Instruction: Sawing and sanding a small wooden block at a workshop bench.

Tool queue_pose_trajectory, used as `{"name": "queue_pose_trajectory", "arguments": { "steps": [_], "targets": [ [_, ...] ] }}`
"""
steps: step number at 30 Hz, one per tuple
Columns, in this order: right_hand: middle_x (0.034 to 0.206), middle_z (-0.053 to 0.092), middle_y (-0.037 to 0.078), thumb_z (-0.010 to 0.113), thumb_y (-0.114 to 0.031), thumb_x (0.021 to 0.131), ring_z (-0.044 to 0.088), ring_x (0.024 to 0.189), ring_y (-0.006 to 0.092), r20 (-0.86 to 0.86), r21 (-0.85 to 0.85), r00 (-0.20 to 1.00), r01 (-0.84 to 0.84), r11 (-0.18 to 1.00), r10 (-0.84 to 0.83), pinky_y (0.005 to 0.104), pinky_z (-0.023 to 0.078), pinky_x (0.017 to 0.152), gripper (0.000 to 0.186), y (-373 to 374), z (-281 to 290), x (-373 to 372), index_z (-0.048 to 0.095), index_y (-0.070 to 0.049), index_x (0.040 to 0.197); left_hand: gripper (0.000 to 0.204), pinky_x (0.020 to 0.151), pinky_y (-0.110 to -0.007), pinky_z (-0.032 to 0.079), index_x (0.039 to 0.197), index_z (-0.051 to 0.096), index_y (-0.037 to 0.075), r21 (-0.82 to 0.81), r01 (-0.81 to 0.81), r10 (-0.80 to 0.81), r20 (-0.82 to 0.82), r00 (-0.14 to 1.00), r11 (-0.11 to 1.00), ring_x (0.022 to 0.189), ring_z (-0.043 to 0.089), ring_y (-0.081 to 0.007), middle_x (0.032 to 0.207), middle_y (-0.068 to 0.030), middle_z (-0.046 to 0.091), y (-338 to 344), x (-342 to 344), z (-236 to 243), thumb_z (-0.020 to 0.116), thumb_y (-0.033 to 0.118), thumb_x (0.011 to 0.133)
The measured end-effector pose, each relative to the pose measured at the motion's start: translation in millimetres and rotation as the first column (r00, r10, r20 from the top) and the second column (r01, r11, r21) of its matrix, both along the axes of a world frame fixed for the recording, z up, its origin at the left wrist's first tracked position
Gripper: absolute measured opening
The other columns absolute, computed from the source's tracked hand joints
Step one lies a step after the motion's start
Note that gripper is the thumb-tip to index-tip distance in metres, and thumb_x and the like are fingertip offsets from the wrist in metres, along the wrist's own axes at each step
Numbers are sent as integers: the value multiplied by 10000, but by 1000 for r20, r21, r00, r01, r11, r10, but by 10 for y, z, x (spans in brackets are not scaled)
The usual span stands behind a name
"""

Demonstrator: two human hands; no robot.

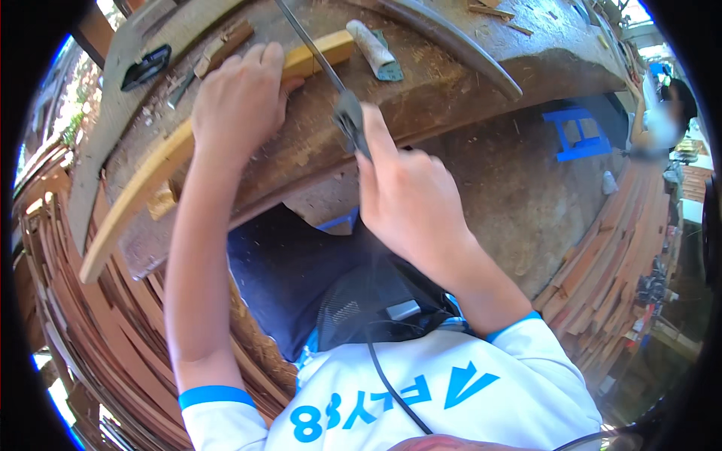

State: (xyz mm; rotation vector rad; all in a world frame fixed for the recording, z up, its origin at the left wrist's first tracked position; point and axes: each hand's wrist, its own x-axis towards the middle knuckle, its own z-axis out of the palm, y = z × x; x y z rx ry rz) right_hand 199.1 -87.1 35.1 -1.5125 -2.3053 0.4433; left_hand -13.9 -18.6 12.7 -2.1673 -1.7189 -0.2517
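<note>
My left hand point(239, 105) is closed over a long, pale wooden strip point(139, 192) and presses it on the worn workbench point(421, 98). The strip's left end sticks out past the bench edge. My right hand point(417, 199) is wrapped round the dark handle of a handsaw point(310, 46). Its narrow blade slants up and left across the strip, just right of my left fingers. A thin dark line marks the strip beside the blade. How deep the blade sits in the wood I cannot tell.
A whitish roll point(372, 49), a chisel-like tool point(218, 51), a black oblong object point(147, 68) and a long curved bar point(459, 41) lie on the bench. Planks point(617, 248) are stacked on both sides. A blue stool point(577, 135) and another person point(665, 120) are at right.
</note>
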Motion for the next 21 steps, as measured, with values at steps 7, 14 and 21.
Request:
{"name": "queue_pose_trajectory", "arguments": {
  "steps": [7, 14, 21],
  "targets": [
    [653, 664, 243, 571, -152, 989, 693, 620, 438, -75, -10, 997, 36, 999, -37, 503, 583, 601, 513, 183, -151, -248, 422, 90, 1416, 343, 772, -448, 581, 1008, 576, 60, -88, -80, 78, -22, 997, 993, 948, 713, -321, 998, -115, 707, 30, 62, 108, 630, 397, 988],
    [656, 680, 199, 588, -148, 984, 710, 602, 379, -29, -18, 999, 36, 999, -37, 448, 582, 555, 579, -50, -191, -199, 389, 112, 1462, 355, 764, -444, 579, 998, 591, 58, -114, -49, 50, 7, 999, 992, 936, 714, -319, 992, -117, 711, -21, 86, 147, 667, 402, 961],
    [666, 689, 177, 551, -180, 1010, 708, 584, 365, -15, -1, 999, 41, 999, -41, 431, 583, 538, 581, -32, -303, -303, 377, 135, 1466, 362, 768, -454, 576, 1006, 597, 52, -128, -52, 54, 7, 999, 990, 947, 714, -327, 1012, -125, 716, -5, 76, 139, 660, 406, 966]
  ]
}}
